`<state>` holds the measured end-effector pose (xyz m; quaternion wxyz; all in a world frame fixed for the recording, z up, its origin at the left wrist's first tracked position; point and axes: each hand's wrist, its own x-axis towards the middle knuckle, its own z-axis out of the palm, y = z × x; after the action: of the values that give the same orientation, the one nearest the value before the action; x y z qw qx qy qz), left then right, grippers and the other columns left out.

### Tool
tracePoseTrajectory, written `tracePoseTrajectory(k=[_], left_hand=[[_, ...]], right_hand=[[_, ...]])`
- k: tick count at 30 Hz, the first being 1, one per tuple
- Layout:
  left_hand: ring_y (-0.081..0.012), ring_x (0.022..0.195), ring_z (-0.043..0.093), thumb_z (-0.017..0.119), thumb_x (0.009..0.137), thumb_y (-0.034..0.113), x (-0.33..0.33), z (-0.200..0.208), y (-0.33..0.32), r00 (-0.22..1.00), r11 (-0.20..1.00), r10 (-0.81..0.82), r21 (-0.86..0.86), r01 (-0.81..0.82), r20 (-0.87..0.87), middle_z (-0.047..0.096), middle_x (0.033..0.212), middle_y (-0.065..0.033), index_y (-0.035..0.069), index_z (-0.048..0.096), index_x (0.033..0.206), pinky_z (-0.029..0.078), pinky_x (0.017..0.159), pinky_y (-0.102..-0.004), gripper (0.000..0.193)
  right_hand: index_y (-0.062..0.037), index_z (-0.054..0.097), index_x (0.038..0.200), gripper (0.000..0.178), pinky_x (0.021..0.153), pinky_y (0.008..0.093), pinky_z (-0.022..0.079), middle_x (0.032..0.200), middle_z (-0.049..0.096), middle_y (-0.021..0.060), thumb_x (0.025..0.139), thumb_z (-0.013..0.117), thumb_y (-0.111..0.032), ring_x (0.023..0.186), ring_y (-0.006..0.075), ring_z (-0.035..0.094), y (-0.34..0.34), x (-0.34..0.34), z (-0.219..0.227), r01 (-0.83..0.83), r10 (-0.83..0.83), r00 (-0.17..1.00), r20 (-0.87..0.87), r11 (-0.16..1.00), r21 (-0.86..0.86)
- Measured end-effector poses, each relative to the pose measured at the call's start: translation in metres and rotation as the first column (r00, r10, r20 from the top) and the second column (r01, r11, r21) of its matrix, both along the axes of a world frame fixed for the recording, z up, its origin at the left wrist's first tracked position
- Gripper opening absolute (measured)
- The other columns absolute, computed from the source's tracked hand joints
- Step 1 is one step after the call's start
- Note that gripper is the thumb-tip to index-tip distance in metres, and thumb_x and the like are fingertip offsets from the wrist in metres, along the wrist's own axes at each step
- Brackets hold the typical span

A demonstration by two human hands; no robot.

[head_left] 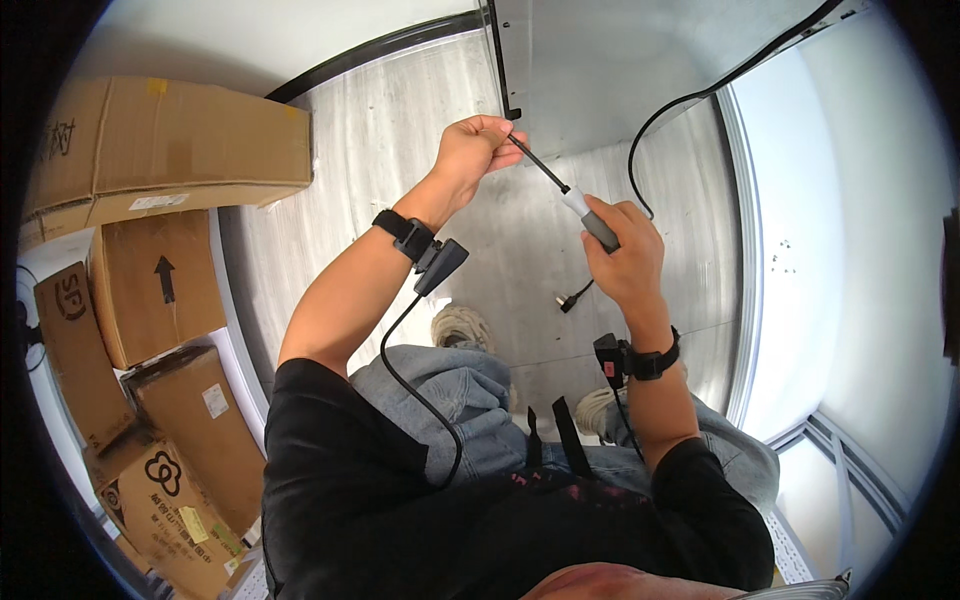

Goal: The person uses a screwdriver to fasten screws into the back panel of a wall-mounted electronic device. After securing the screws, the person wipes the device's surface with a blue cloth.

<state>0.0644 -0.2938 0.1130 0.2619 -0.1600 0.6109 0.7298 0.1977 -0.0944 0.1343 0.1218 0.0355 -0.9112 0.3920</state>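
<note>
My right hand (628, 250) is wrapped round the grey and white handle of a screwdriver (540, 164). Its dark shaft slants up and left to my left hand (474, 158). There the thumb and forefinger pinch at the screwdriver's tip, while the other fingers curl loosely below. Whether a small screw sits at that tip is too small to tell. Just above my left fingertips is the lower corner of a large grey metal panel (600, 80), with a black strip (497, 60) along its left edge.
A black power cable (683, 99) hangs down on the right, and a plug (568, 302) lies on the grey wood-look floor (380, 130). Several cardboard boxes (200, 140) are stacked at the left. A white wall (850, 250) with a metal-edged frame stands at the right.
</note>
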Motion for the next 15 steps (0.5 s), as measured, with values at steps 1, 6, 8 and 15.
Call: tracePoseTrajectory(k=[1, 6, 8, 15], left_hand=[[-0.0172, 0.085, 0.067, 0.051, 0.096, 0.011, 0.000, 0.001, 0.002, 1.000, 1.000, 0.005, 0.014, -0.005, -0.003, 0.066, 0.097, -0.0129, 0.000, 0.058, 0.098, 0.057, 0.077, -0.0258, 0.013], [-0.0179, 0.089, 0.066, 0.052, 0.096, 0.016, -0.001, 0.007, 0.011, 0.997, 0.983, 0.057, 0.173, -0.064, 0.043, 0.065, 0.098, -0.0111, 0.002, 0.058, 0.099, 0.057, 0.078, -0.0259, 0.016], [-0.0181, 0.089, 0.066, 0.052, 0.096, 0.018, -0.001, 0.011, 0.012, 0.996, 0.966, 0.050, 0.251, -0.068, 0.080, 0.065, 0.099, -0.0103, 0.002, 0.058, 0.100, 0.057, 0.078, -0.0262, 0.017], [-0.0191, 0.097, 0.062, 0.047, 0.098, 0.024, -0.001, 0.005, 0.017, 0.994, 0.928, 0.055, 0.362, -0.087, 0.098, 0.063, 0.108, -0.0103, 0.004, 0.056, 0.102, 0.053, 0.086, -0.0309, 0.022]], right_hand=[[-0.0080, 0.066, 0.104, 0.038, 0.056, 0.0343, 0.044, 0.074, 0.056, 0.0072, 0.067, 0.069, -0.003, 0.064, 0.0250, 0.056, -0.001, 0.001, 0.000, 0.005, -0.005, 1.000, 0.000, 1.000, -0.001], [-0.0054, 0.064, 0.105, 0.035, 0.060, 0.0307, 0.045, 0.079, 0.058, 0.0084, 0.070, 0.067, -0.002, 0.068, 0.0200, 0.057, -0.011, 0.009, -0.004, 0.127, -0.084, 0.981, 0.174, 0.961, -0.248], [-0.0037, 0.060, 0.106, 0.035, 0.063, 0.0293, 0.045, 0.082, 0.059, 0.0087, 0.072, 0.066, -0.001, 0.071, 0.0175, 0.057, -0.021, 0.013, -0.003, 0.201, -0.101, 0.956, 0.276, 0.911, -0.361], [-0.0006, 0.049, 0.110, 0.036, 0.074, 0.0268, 0.044, 0.093, 0.058, 0.0076, 0.077, 0.065, 0.000, 0.082, 0.0129, 0.055, -0.049, 0.024, -0.020, 0.258, -0.052, 0.936, 0.349, 0.774, -0.578]])
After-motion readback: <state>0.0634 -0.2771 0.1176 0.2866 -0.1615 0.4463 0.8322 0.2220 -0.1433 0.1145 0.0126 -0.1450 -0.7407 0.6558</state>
